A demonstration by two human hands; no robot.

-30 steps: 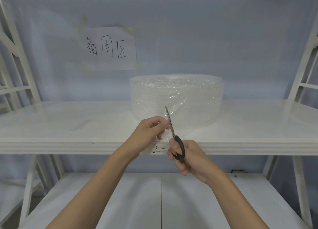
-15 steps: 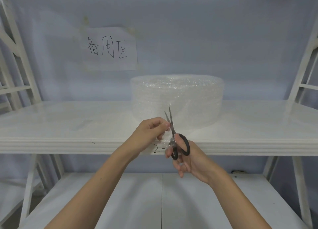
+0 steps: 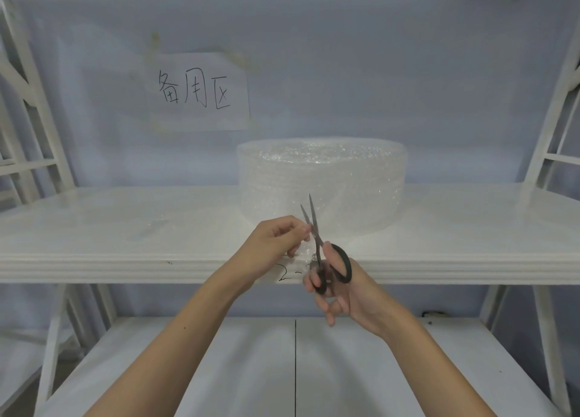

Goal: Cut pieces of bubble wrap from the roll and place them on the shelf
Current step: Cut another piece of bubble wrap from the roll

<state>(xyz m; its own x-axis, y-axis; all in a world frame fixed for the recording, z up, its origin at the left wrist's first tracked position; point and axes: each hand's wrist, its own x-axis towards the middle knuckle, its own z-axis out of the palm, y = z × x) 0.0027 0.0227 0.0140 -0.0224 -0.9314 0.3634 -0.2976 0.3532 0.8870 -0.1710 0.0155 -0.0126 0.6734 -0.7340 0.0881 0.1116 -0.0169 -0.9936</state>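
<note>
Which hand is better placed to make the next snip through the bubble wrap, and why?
Right. The right hand has the scissors, blades parted beside the loose bubble wrap that the left hand pinches in front of the roll.

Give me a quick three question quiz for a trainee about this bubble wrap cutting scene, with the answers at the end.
1. True or false: the scissors' blades are open.
2. Which hand works the scissors? A) left B) right
3. Fill in: the bubble wrap roll sits on the ____.

Key
1. True; the two tips stand apart.
2. B; the right hand is in the black handles, while the left hand pinches the loose bubble wrap beside the blades.
3. Shelf, behind both hands.
</note>
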